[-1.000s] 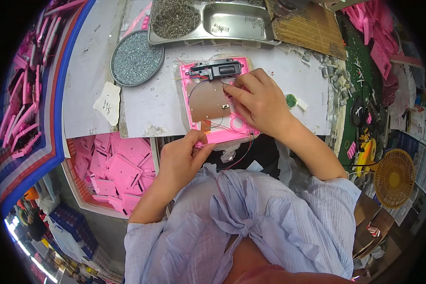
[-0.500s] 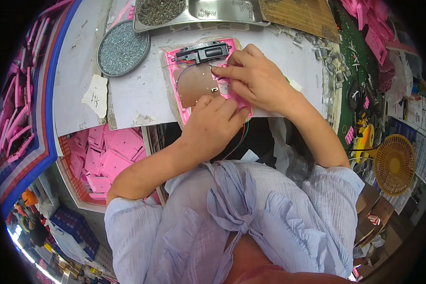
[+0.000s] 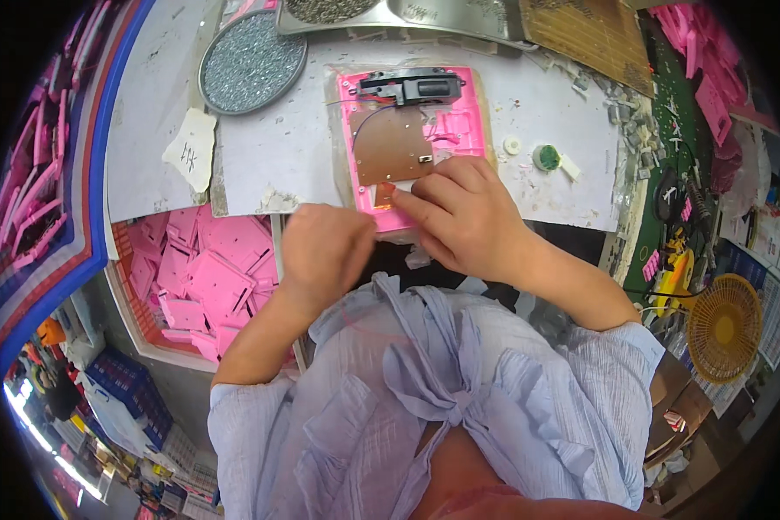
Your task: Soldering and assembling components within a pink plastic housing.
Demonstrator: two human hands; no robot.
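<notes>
A pink plastic case half (image 3: 472, 121) lies on the white worktop, carrying a brown circuit board (image 3: 390, 147) and a black module (image 3: 425, 87) along its far edge. My right hand (image 3: 472, 212) is over the near right part of the case, fingers curled. Its index fingertip touches a small copper-coloured strip (image 3: 385, 195) below the board; what its other fingers hold, if anything, is hidden. Left of the near edge, my left hand (image 3: 325, 247) is apart from the board, its fingers smeared by motion.
A round dish of small screws (image 3: 253, 65) stands far left, near a metal tray (image 3: 459, 19). A green-topped roll (image 3: 546, 157) and a white round piece (image 3: 511, 146) lie right of the case. Pink parts fill a bin (image 3: 160, 347) below left. A yellow fan (image 3: 724, 329) stands right.
My left hand has drawn back leftward off the case. The right hand has come down from its right side to the near edge. The whole view has shifted slightly.
</notes>
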